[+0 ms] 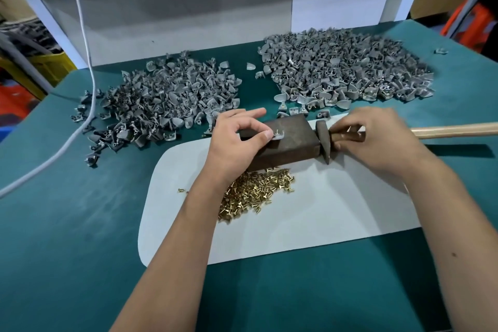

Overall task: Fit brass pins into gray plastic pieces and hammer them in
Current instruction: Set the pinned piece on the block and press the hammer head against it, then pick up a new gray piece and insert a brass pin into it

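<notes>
At the far left we see a white cable (90, 83) trailing down across the green worktop (67, 224) and passing the edge of the left heap of gray plastic pieces (161, 100). Nearer to us, a white mat (323, 210) lies on the worktop, and a loose pile of brass pins (253, 191) sits on it, with a couple of stray pins just off to its left.

Our left hand (237, 143) reaches over the pins to a dark block (285, 140) that stands on the mat. Its thumb and curled fingers pinch a single gray piece (277, 135) and hold it down on the top face of the block; a small pin seems to stand up from the piece, though it is too small to be certain.

Just beside the block's right end lies the hammer (323, 143), its dark head touching or nearly touching the block and its pale wooden handle running off to the right. Our right hand (377, 140) has its fingers curled round the handle close behind the head.

Beyond the two hands, at the back right of the worktop, we see the larger right heap of gray plastic pieces (347, 73), with a few strays between the heaps.
</notes>
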A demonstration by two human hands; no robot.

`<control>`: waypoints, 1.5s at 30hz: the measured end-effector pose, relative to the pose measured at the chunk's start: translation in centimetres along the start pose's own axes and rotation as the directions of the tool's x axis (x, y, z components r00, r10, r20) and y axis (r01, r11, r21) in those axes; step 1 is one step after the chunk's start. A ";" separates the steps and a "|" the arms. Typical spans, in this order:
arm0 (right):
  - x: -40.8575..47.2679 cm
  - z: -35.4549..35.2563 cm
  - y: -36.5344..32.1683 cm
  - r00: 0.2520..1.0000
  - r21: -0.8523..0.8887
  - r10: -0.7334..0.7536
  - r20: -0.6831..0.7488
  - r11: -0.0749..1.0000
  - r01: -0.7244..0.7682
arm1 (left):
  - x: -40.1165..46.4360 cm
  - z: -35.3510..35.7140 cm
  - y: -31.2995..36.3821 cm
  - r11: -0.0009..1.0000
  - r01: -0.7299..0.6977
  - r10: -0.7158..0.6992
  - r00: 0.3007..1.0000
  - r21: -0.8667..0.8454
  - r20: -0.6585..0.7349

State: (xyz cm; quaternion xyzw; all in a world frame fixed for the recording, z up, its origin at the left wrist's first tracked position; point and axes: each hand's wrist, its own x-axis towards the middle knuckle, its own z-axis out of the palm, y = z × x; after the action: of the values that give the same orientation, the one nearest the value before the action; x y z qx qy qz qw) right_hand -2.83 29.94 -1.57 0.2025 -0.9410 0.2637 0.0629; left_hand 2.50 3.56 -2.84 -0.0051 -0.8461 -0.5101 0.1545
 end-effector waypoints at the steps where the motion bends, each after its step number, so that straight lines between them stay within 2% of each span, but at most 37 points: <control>1: 0.0 0.0 -0.1 1.000 0.008 -0.006 -0.023 1.000 0.006 | 0.0 0.0 0.0 1.000 -0.003 0.003 1.000 -0.001 0.003; 3: 0.0 0.2 -0.7 0.986 0.031 -0.066 -0.156 0.997 0.071 | 0.0 0.0 0.2 1.000 -0.005 0.005 1.000 0.002 0.006; 5: 0.1 0.4 -1.6 0.940 0.037 -0.186 -0.287 0.978 0.205 | 0.0 0.0 0.4 1.000 -0.007 0.006 1.000 0.003 0.008; 7: 0.0 1.0 -3.2 0.911 0.050 -0.292 -0.291 0.947 0.319 | 0.0 0.1 0.5 1.000 -0.020 0.020 1.000 -0.002 0.009; 9: -0.2 2.0 -4.6 0.909 0.066 -0.343 -0.238 0.928 0.367 | 0.0 0.1 0.5 0.999 -0.045 0.045 0.999 -0.010 0.010; 14: 0.2 3.0 -6.0 0.899 0.130 -0.382 -0.213 0.901 0.414 | 0.1 0.1 0.3 0.996 -0.052 0.055 0.998 -0.076 0.040; 18: 0.0 3.2 -5.8 0.921 0.156 -0.344 -0.183 0.915 0.373 | 0.1 -0.2 0.4 0.983 -0.008 0.021 0.997 -0.182 0.068; 24: 0.3 3.7 -6.0 0.927 0.138 -0.323 -0.189 0.926 0.351 | 0.3 -0.1 0.4 0.992 -0.070 0.077 0.995 -0.106 0.065; 30: 0.3 3.6 -6.0 0.916 0.159 -0.323 -0.239 0.917 0.365 | 0.2 0.3 0.5 0.988 -0.035 0.044 0.998 -0.152 0.052; 37: 0.0 3.2 -6.0 0.916 0.175 -0.331 -0.226 0.911 0.373 | 0.2 -0.2 0.4 0.988 -0.039 0.050 0.996 -0.152 0.071; 39: -0.1 3.1 -5.9 0.917 0.179 -0.321 -0.238 0.913 0.366 | 0.4 -0.4 0.2 0.995 -0.035 0.036 0.999 -0.094 0.007; 41: 0.0 3.0 -5.7 0.923 0.183 -0.289 -0.254 0.923 0.339 | 0.9 -1.1 -0.3 1.000 -0.008 0.009 0.990 0.010 -0.138; 43: 0.2 2.8 -5.5 0.931 0.200 -0.254 -0.263 0.929 0.310 | 1.2 -2.4 -1.4 0.991 0.043 -0.005 0.959 0.127 -0.284; 45: 0.7 2.2 -5.5 0.940 0.204 -0.235 -0.245 0.936 0.288 | 1.2 -3.7 -2.6 0.969 0.124 -0.036 0.927 0.215 -0.373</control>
State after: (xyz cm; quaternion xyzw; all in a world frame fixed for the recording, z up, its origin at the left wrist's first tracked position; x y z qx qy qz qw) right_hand -1.20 24.32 -0.70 0.3025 -0.8546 0.3839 0.1753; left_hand 1.82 -1.04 -3.16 0.1432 -0.8563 -0.4041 0.2879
